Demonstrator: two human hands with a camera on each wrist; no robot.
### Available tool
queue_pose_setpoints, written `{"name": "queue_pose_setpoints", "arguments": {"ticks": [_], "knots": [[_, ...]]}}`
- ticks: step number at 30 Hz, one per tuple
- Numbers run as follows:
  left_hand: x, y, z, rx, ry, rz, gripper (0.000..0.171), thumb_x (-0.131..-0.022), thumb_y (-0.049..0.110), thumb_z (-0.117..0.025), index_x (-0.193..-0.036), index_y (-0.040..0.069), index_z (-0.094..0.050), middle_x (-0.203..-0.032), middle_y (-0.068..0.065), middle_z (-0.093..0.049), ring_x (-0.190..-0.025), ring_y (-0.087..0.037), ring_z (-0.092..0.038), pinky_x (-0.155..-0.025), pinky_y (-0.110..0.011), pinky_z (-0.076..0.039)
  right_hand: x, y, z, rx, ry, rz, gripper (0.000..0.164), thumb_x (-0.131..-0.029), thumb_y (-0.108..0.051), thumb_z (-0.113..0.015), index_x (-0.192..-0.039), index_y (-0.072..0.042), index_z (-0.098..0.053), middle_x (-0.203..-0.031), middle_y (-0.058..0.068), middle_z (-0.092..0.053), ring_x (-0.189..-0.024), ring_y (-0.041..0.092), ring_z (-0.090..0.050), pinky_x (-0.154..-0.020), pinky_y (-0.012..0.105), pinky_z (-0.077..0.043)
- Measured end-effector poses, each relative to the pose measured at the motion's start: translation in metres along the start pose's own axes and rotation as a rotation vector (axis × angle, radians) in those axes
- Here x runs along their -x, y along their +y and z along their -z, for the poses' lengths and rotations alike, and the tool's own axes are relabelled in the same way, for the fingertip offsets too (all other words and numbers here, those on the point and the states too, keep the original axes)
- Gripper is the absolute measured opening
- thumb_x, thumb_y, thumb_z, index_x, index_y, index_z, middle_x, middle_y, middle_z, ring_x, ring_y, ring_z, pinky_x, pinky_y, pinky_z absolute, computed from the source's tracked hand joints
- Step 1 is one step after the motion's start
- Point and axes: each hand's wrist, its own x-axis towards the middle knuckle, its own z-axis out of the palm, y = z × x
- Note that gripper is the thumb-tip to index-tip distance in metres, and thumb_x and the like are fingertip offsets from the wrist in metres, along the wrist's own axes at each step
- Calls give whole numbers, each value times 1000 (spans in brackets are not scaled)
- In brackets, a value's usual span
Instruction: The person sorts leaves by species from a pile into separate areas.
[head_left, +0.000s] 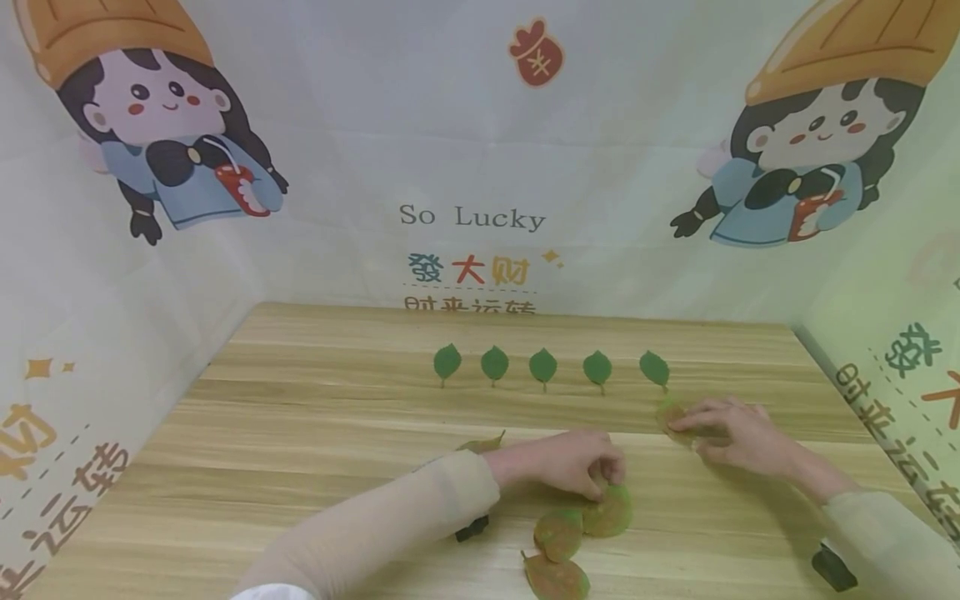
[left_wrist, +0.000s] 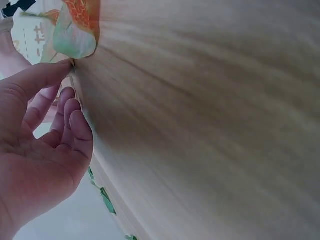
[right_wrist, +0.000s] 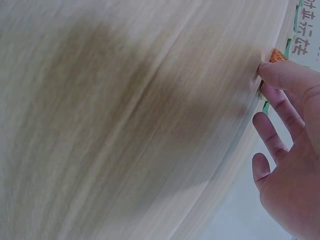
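My left hand [head_left: 581,462] pinches the edge or stem of a brownish-green leaf [head_left: 609,512] between thumb and forefinger; the other fingers are curled. In the left wrist view, the fingertips meet beside an orange and green leaf [left_wrist: 77,37]. Two more brownish leaves, one [head_left: 558,535] touching the first and another [head_left: 557,577] below it, lie near the front. Farther right, my right hand [head_left: 738,433] holds a yellowish-brown leaf [head_left: 670,415] low over the table, below the last green leaf [head_left: 655,368]. Its orange part [right_wrist: 277,56] shows past the thumb in the right wrist view.
Several green leaves, among them one [head_left: 447,362] at the left end, form a row across the back of the wooden table [head_left: 315,400]. Another brownish leaf [head_left: 483,443] is partly hidden behind the left forearm. A printed cloth [head_left: 360,167] encloses the back and sides.
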Motion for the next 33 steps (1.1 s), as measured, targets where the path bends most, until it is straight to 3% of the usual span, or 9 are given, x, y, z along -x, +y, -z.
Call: {"name": "queue_pose_setpoints", "arguments": {"ticks": [8,16,24,33], "knots": [[-3,-4,4,131,40,48,10,-92,3,-65,-99,8,-60,-97,-3,-65,-83,2,-52,-77,-10,-45,0,0,0,-7,-2,-4,38,-81,-15,-77,-118,-22,-71,-122,8,-68,-111,39,-58,-82,54,-38],[-10,-14,13,266,150,111,11,-93,2,-64,-103,4,-61,-101,-11,-65,-86,-4,-55,-76,-13,-49,1,0,0,6,-1,-8,38,-81,-16,-77,-118,-22,-71,-122,7,-68,-110,38,-58,-82,53,-38],[-18,-28,17,290,289,154,18,-90,0,-66,-103,5,-55,-95,-8,-64,-76,-4,-56,-66,-14,-50,2,-2,0,-15,-7,-13,37,-82,-14,-75,-118,-19,-71,-123,11,-67,-113,44,-56,-86,65,-36],[-24,-37,17,246,341,178,13,-88,-3,-66,-97,6,-62,-102,-8,-66,-90,-8,-58,-77,-13,-49,1,-1,0,-11,-5,-15,37,-82,-15,-76,-118,-20,-71,-123,11,-67,-113,45,-57,-88,71,-35]]}}
